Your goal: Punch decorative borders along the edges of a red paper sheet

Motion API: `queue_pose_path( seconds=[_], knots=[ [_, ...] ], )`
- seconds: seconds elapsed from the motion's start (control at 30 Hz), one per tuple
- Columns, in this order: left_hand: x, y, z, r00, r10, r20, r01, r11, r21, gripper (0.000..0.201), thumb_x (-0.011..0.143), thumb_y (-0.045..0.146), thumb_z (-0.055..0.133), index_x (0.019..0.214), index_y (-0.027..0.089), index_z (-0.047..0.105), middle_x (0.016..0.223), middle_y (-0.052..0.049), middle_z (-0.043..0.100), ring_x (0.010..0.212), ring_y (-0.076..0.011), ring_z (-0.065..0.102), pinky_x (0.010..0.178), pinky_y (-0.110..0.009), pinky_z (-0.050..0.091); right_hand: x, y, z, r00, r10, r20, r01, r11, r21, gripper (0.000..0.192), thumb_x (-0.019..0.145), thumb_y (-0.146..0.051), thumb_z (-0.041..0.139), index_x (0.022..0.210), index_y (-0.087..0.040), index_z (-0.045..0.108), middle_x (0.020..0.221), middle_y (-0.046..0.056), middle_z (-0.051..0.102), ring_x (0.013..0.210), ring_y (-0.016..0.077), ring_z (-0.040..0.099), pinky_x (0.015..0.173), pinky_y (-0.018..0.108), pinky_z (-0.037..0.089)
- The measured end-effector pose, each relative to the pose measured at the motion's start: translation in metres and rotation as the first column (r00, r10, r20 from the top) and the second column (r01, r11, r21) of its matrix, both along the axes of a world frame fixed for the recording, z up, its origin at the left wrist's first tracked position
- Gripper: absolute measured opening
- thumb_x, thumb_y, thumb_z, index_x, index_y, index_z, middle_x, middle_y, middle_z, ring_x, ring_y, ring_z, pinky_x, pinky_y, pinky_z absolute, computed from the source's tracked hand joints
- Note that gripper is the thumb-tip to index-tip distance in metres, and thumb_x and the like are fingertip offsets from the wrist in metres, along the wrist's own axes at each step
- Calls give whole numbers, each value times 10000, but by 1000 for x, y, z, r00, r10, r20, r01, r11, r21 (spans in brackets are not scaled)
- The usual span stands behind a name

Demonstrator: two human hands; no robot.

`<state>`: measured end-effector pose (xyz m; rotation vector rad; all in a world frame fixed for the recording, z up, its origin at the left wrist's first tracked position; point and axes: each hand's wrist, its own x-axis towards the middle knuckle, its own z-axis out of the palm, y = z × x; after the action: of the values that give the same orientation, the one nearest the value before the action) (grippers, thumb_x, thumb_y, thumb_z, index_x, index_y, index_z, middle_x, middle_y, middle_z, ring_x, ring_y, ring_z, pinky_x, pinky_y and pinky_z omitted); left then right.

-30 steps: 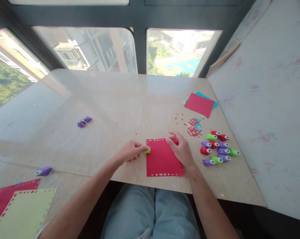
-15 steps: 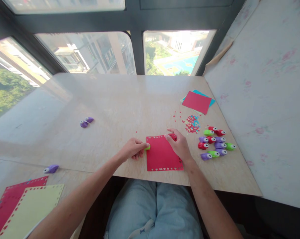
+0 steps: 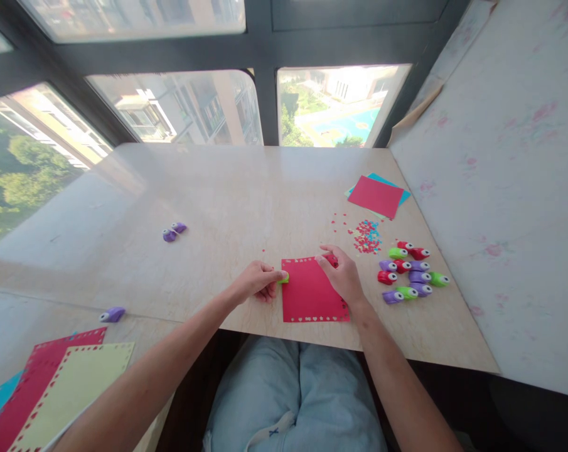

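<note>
A red sheet of paper (image 3: 307,295) lies near the table's front edge, with small punched shapes along its top, bottom and right edges. My left hand (image 3: 260,280) is closed round a small green craft punch (image 3: 284,278), thumb on top. That punch sits at the sheet's left edge, in its upper half. Over the sheet's upper right part rests my right hand (image 3: 340,274), thumb and forefinger apart, touching the paper. Its other fingers are partly hidden.
Several red, green and purple punches (image 3: 419,276) stand at the right. Behind them are a heap of confetti (image 3: 367,237) and stacked coloured sheets (image 3: 376,196). Two purple punches (image 3: 169,235) and another purple punch (image 3: 112,314) lie left, near a yellow punched sheet (image 3: 83,383).
The whole view has shifted slightly, so things appear a little further right. Both hands keep their places on the punch and the red sheet.
</note>
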<state>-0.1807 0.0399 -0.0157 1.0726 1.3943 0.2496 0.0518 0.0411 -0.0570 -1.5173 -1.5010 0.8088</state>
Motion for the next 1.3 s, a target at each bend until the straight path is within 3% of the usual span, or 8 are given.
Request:
queue_pose_path(
  seconds=[0.33,0.7,1.0,1.13,1.3],
  knots=[
    [-3,0,-10,997,12,74,-12,1000,12,412,777,460,682,539,142,571,513,-72,618,507,-180,643,481,-254,525,0,-1,1,1000,-3,-16,3,1000,-4,418,825,-462,569,1116,-171,648,945,91,715,882,254,655,872,399,477],
    [1,-2,-3,996,53,67,-53,999,5,354,774,387,674,546,135,578,514,-83,631,480,-172,628,502,-272,534,3,0,2,999,-8,-51,7,1000,-15,479,796,-504,600,1124,-158,649,961,98,702,841,248,637,845,404,484],
    [-9,10,-1,986,84,144,-58,983,-174,378,595,428,831,579,120,611,567,-90,651,593,-219,678,594,-335,574,3,1,2,999,-11,-54,11,1000,3,473,778,-505,605,1091,-155,662,952,106,708,850,253,639,848,403,483],
    [-13,13,-4,982,107,158,-75,977,-199,355,607,399,833,601,102,639,588,-105,661,599,-217,679,619,-344,586,4,1,1,998,-7,-67,7,1000,-2,475,785,-502,603,1108,-158,654,915,98,710,825,252,639,825,401,489],
    [-19,12,-9,933,240,270,-181,957,-225,244,644,295,786,627,113,624,587,-88,660,580,-189,665,657,-343,591,4,2,0,997,-3,-72,3,1000,11,472,782,-490,613,1107,-150,653,915,98,708,833,253,640,829,398,486]
  ],
)
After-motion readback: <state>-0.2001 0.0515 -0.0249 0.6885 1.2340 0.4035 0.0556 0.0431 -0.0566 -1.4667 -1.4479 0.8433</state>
